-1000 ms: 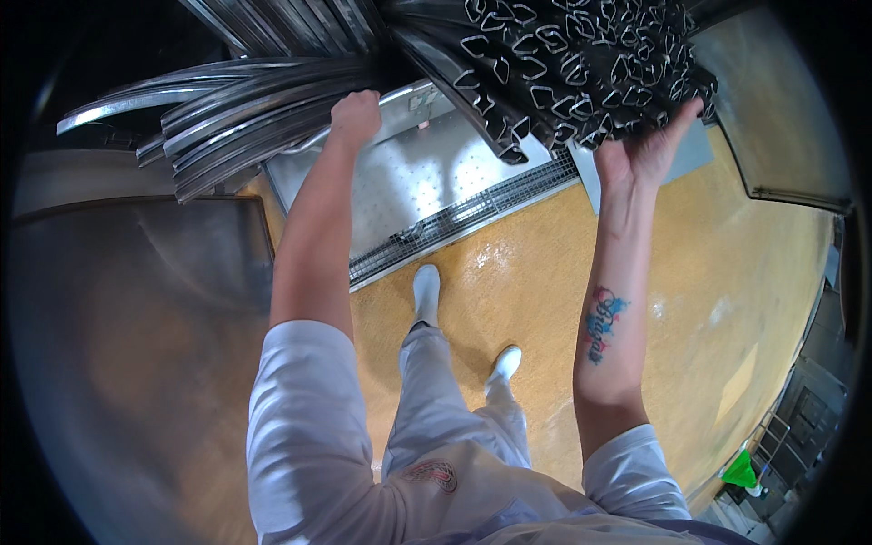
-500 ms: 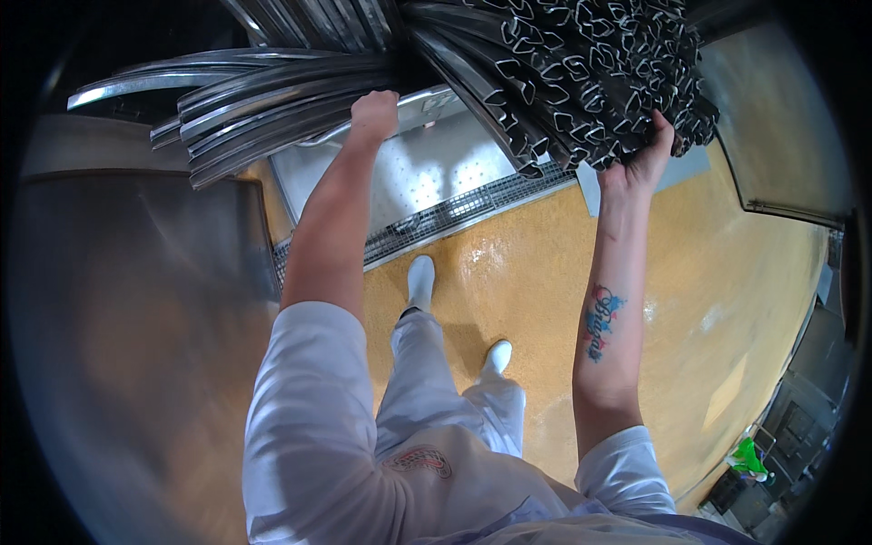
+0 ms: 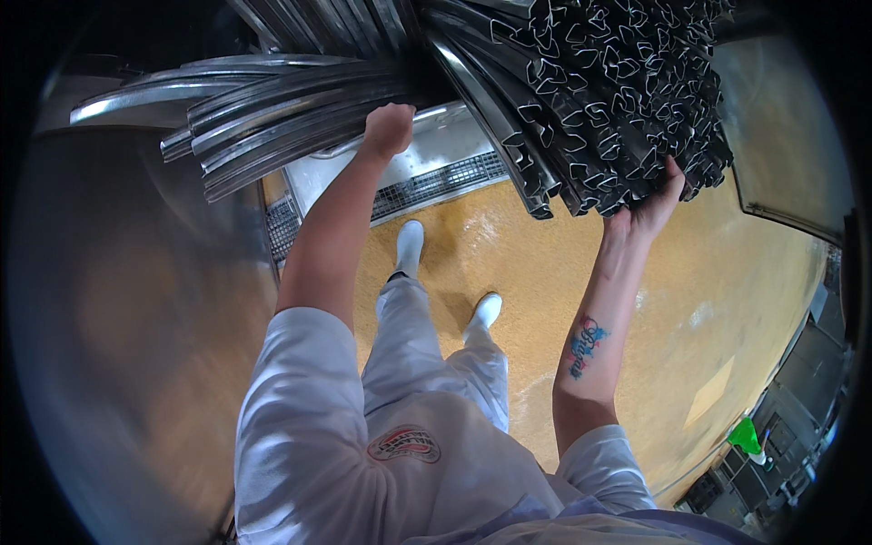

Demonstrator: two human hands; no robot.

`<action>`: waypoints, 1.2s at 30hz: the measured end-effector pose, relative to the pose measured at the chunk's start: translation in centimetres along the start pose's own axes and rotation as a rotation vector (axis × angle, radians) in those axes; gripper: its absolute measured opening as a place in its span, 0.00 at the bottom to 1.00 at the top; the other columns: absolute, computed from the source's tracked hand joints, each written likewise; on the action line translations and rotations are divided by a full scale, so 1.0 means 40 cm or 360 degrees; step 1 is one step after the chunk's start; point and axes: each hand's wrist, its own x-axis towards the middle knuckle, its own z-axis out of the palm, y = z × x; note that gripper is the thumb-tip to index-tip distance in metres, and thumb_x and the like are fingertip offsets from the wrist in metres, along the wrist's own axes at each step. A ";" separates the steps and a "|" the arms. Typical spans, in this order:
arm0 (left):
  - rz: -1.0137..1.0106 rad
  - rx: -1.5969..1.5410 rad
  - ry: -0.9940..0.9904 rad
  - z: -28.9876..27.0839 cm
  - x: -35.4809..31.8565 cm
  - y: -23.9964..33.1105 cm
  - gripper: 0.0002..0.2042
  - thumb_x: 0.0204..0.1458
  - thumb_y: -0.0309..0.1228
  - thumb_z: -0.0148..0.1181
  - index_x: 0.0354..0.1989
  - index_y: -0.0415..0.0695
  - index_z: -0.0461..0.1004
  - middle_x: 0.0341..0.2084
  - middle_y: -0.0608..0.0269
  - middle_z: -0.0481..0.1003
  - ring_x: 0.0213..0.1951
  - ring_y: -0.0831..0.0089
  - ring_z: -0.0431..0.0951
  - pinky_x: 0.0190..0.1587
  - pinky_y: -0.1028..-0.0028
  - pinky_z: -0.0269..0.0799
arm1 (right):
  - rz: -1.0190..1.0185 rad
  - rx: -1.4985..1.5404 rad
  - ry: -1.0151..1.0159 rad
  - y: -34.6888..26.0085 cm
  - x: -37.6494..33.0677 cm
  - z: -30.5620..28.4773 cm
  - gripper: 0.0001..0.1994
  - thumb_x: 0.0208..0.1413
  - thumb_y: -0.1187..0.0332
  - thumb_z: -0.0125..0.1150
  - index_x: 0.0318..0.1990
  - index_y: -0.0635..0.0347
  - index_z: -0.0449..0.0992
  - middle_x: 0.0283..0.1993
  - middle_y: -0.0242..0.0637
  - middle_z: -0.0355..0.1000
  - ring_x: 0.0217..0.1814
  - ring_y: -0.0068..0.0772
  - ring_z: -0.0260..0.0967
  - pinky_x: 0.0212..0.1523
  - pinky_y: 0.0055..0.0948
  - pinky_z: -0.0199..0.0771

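Note:
A large bundle of long, thin metal sticks (image 3: 627,109), hollow and angular at their open ends, fills the upper right. My right hand (image 3: 649,204) cups the lower edge of that bundle, thumb up against the stick ends and fingers hidden underneath. My left hand (image 3: 391,129) is a closed fist beside the near side of a second group of metal sticks (image 3: 291,113), which fans out to the left. What the fist grips is hidden. More metal sticks (image 3: 336,27) stretch away at the top between the two groups.
A shiny metal floor plate (image 3: 427,150) with a drain grating (image 3: 440,186) lies below the sticks. Yellow-brown floor (image 3: 509,272) surrounds my white boots. A large metal panel (image 3: 118,300) stands at left, another (image 3: 781,127) at right. A green object (image 3: 745,436) is at lower right.
The bundle on the right and my right hand have shifted lower and nearer in view. My left hand sits slightly lower and further right. Less of the metal floor plate shows.

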 end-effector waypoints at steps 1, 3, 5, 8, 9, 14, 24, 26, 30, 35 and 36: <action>-0.0006 -0.0031 -0.0008 0.010 0.000 -0.005 0.11 0.51 0.26 0.56 0.42 0.47 0.81 0.34 0.52 0.81 0.39 0.53 0.83 0.42 0.59 0.79 | -0.0006 -0.0043 0.0047 0.000 0.002 0.002 0.18 0.58 0.62 0.54 0.53 0.60 0.73 0.51 0.44 0.76 0.54 0.47 0.74 0.58 0.52 0.74; 0.0053 -0.0046 0.0057 0.014 0.001 -0.005 0.11 0.51 0.26 0.56 0.40 0.47 0.81 0.32 0.52 0.81 0.37 0.53 0.83 0.40 0.59 0.79 | -0.0002 -0.0065 0.0108 -0.003 0.007 0.014 0.18 0.58 0.62 0.54 0.53 0.60 0.73 0.51 0.44 0.75 0.53 0.48 0.74 0.58 0.52 0.75; 0.0042 -0.0053 0.0038 0.022 -0.004 -0.006 0.10 0.51 0.26 0.56 0.40 0.47 0.81 0.32 0.52 0.81 0.37 0.53 0.83 0.40 0.58 0.79 | 0.0018 -0.0042 0.0152 0.005 0.004 0.012 0.18 0.59 0.61 0.55 0.53 0.60 0.73 0.52 0.45 0.75 0.53 0.48 0.75 0.57 0.51 0.76; 0.0002 -0.0108 -0.0090 0.008 -0.006 -0.005 0.10 0.54 0.27 0.54 0.41 0.45 0.80 0.35 0.50 0.81 0.40 0.52 0.82 0.42 0.57 0.78 | 0.0059 -0.0032 0.0164 0.005 -0.006 0.014 0.17 0.59 0.61 0.55 0.51 0.60 0.74 0.51 0.44 0.76 0.51 0.47 0.75 0.55 0.50 0.77; -0.0034 -0.0074 -0.0161 -0.006 -0.003 -0.002 0.10 0.53 0.27 0.55 0.42 0.45 0.80 0.35 0.51 0.81 0.41 0.53 0.82 0.43 0.57 0.78 | 0.0065 -0.0035 0.0143 0.004 -0.008 0.018 0.17 0.59 0.61 0.55 0.51 0.61 0.73 0.51 0.44 0.76 0.52 0.46 0.75 0.55 0.50 0.77; -0.0053 -0.0056 -0.0279 -0.035 -0.008 0.007 0.11 0.52 0.25 0.56 0.43 0.45 0.79 0.37 0.52 0.81 0.43 0.54 0.82 0.45 0.59 0.78 | 0.0061 -0.0026 0.0129 0.003 -0.028 0.035 0.19 0.57 0.59 0.56 0.50 0.64 0.71 0.49 0.45 0.75 0.48 0.45 0.77 0.50 0.45 0.81; 0.0085 -0.0058 -0.0147 0.011 -0.032 -0.002 0.10 0.51 0.26 0.55 0.40 0.46 0.79 0.35 0.54 0.81 0.40 0.53 0.82 0.42 0.58 0.79 | 0.0030 0.0079 0.0067 0.006 -0.051 0.000 0.19 0.57 0.61 0.58 0.52 0.63 0.71 0.50 0.46 0.75 0.52 0.46 0.75 0.54 0.47 0.79; 0.0028 -0.0061 -0.0246 -0.003 -0.031 0.017 0.11 0.52 0.27 0.55 0.42 0.47 0.79 0.38 0.53 0.81 0.43 0.53 0.81 0.45 0.58 0.78 | 0.0036 0.0094 -0.0011 -0.002 -0.020 -0.013 0.19 0.57 0.62 0.59 0.52 0.63 0.72 0.50 0.46 0.75 0.52 0.46 0.75 0.54 0.47 0.78; -0.0102 -0.0009 -0.0256 0.017 -0.037 0.013 0.12 0.53 0.27 0.54 0.44 0.48 0.78 0.42 0.52 0.80 0.46 0.53 0.80 0.49 0.57 0.77 | 0.0071 0.0150 -0.0084 -0.004 -0.040 -0.012 0.15 0.58 0.66 0.59 0.50 0.63 0.73 0.48 0.41 0.77 0.50 0.42 0.76 0.55 0.45 0.78; -0.0171 -0.0005 -0.0197 0.000 -0.040 0.012 0.12 0.52 0.27 0.54 0.45 0.47 0.77 0.42 0.52 0.80 0.46 0.52 0.80 0.49 0.57 0.76 | 0.0014 0.0071 -0.0054 0.003 -0.018 -0.014 0.13 0.58 0.68 0.58 0.48 0.62 0.72 0.46 0.39 0.76 0.47 0.39 0.76 0.48 0.41 0.80; -0.0169 0.0002 -0.0174 0.003 -0.039 0.012 0.12 0.52 0.27 0.54 0.45 0.46 0.77 0.41 0.52 0.80 0.46 0.52 0.80 0.49 0.57 0.77 | 0.0004 0.0026 -0.0054 0.004 -0.022 -0.022 0.14 0.59 0.66 0.57 0.50 0.61 0.72 0.47 0.39 0.76 0.48 0.40 0.76 0.51 0.42 0.79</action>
